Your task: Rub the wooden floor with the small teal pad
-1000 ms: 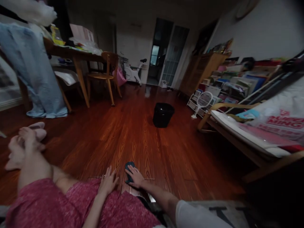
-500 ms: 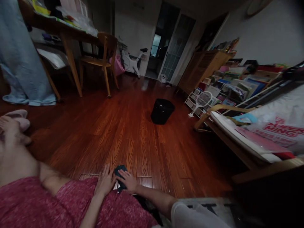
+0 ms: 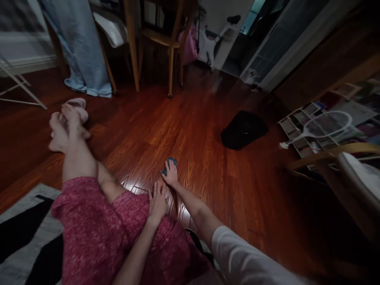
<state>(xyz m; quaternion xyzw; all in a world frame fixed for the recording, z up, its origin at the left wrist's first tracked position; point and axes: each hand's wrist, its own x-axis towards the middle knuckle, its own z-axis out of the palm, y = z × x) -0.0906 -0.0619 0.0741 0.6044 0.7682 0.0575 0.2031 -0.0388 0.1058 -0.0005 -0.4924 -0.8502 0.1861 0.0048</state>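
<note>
A crumpled dark teal cloth [image 3: 164,171] lies on the wooden floor [image 3: 204,178] beyond my legs. My right hand [image 3: 171,173] rests flat on it with fingers spread, covering part of the cloth. Nearer to me, my left hand [image 3: 158,201] is palm down with its fingers stretched apart, at the hem of the dark pink patterned garment [image 3: 97,225] over my legs. It holds nothing. Both forearms reach forward, the right one from a white sleeve [image 3: 237,249].
A black bin [image 3: 245,130] stands on the floor ahead to the right. Further right are a white racket [image 3: 326,123] and a wooden-armed chair [image 3: 335,154]. A wooden chair [image 3: 170,41] and blue fabric [image 3: 89,59] are ahead left; pink slippers [image 3: 77,105] lie by my bare feet.
My right hand has moved forward over the floor with the cloth under it, away from my left hand. The camera view has tilted down and turned left.
</note>
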